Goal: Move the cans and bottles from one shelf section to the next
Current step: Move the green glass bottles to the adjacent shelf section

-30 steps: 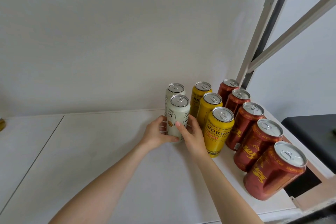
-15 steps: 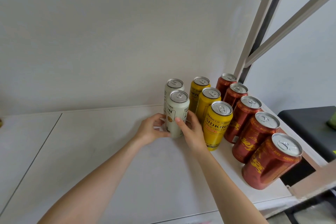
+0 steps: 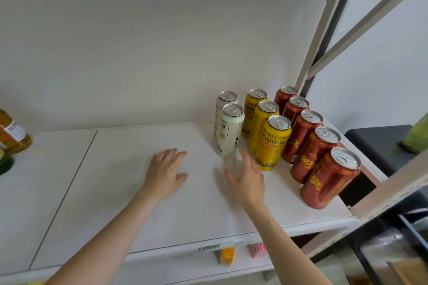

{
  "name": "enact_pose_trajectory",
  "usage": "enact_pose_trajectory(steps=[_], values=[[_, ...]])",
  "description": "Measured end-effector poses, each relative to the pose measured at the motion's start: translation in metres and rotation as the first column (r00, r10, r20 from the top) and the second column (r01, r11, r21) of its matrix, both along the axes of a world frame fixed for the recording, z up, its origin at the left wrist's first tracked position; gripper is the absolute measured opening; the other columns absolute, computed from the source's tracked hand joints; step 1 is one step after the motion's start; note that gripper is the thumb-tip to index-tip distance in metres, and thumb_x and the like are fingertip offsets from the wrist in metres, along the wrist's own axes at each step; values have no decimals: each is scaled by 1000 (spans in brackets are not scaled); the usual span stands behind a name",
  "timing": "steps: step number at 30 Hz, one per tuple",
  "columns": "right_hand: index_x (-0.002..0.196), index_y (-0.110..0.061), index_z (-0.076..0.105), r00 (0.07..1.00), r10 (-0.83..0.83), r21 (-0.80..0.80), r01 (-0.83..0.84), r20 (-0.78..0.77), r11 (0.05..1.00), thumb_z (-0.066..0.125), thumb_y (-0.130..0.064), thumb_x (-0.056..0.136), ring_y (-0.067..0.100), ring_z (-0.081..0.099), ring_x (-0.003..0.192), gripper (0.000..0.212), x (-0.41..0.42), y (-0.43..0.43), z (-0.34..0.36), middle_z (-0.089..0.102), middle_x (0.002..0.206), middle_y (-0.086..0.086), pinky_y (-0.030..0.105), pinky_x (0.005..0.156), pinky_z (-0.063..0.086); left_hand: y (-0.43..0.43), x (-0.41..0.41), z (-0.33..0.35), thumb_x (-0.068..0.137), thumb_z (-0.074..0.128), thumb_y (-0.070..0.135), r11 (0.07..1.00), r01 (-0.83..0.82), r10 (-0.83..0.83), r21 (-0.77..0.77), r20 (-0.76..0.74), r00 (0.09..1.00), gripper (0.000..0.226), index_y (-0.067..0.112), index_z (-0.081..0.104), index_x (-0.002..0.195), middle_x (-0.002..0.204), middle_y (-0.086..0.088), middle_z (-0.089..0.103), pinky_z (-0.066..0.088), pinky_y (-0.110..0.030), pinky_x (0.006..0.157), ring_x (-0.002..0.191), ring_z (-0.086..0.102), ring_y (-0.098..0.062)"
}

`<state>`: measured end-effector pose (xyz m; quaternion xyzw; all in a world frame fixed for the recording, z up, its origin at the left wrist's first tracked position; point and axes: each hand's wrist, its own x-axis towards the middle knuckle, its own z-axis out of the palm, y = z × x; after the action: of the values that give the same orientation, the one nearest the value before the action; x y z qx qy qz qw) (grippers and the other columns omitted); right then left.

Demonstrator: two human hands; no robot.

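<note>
Showing left hand (image 3: 165, 172) and right hand (image 3: 247, 177) spread open, holding nothing, near the tall white aluminium can (image 3: 229, 132): likely full, rigid, smooth; best gripped around mid-body.

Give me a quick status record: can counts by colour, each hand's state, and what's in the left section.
white cans: two, upright, left column
yellow cans: three, upright, middle column
red cans: five, upright, right column
left hand: open, palm down on shelf, holds nothing
right hand: open, blurred, near the white cans, holds nothing
left section: amber bottle at frame edge
</note>
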<state>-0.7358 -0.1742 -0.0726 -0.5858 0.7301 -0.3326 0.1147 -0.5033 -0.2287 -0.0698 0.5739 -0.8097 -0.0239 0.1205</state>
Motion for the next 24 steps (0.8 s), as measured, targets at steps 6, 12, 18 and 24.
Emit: enact_pose_trajectory(steps=[6,12,18,24], values=[[153,-20,22,917,82,115,-39,-392,993,47,-48,92,27,34,139,71,21,47,-4,32,156,7,43,109,29,58,20,-11,93,55,42,998,-62,62,-12,57,996,60,23,40,148,159,-6,30,13,-51,117,148,23,-25],[153,-23,14,848,128,134,-68,-514,989,46,-50,93,31,23,144,74,53,98,-1,22,159,11,52,115,20,123,51,-12,84,71,32,992,-59,63,-115,30,998,56,13,57,135,148,-17,46,25,-62,111,139,39,-36],[155,-24,5,827,163,161,-88,-538,983,41,-52,95,29,13,148,75,97,146,9,13,162,9,53,117,11,178,92,-5,94,54,43,989,-54,67,-140,91,994,60,19,41,147,159,-12,29,11,-55,117,148,21,-30],[155,-24,1,799,239,202,-150,-553,968,37,-53,97,28,7,150,74,153,183,15,7,163,8,53,118,6,228,141,0,99,40,49,988,-107,121,-114,129,984,62,24,26,154,164,-8,14,2,-52,120,151,6,-26]])
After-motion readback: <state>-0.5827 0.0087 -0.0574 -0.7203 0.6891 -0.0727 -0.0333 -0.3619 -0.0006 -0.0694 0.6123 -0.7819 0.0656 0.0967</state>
